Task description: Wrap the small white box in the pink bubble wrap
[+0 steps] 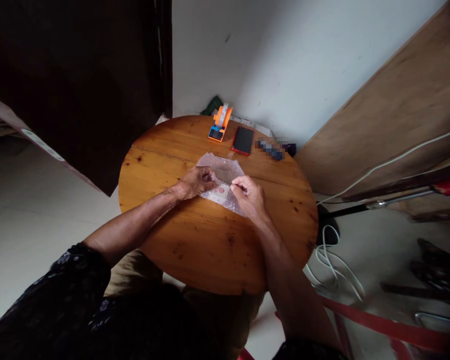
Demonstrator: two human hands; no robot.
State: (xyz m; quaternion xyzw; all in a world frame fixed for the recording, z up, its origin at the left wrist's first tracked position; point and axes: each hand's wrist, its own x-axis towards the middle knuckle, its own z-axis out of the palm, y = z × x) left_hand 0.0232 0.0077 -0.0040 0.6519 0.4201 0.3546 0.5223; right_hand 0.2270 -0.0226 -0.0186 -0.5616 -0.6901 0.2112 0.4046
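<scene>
A sheet of clear bubble wrap (225, 165) lies on the round wooden table (195, 240). Over its lower part is a small flat whitish piece with red round marks (220, 190); whether it is a card or a packet is not clear. My left hand (197, 182) has its fingers curled and pinched at the left end of this piece. At the right end, the thumb and fingertips of my right hand (250, 196) are pressed together on its edge. My fingers hide both ends of it.
Behind the bubble wrap stand an orange and blue tape dispenser (220, 124), a red-framed phone (242, 140) and a dark pixelated object (270, 149). A white wall (285, 65) rises behind the table. White cable (332, 267) loops on the floor at right.
</scene>
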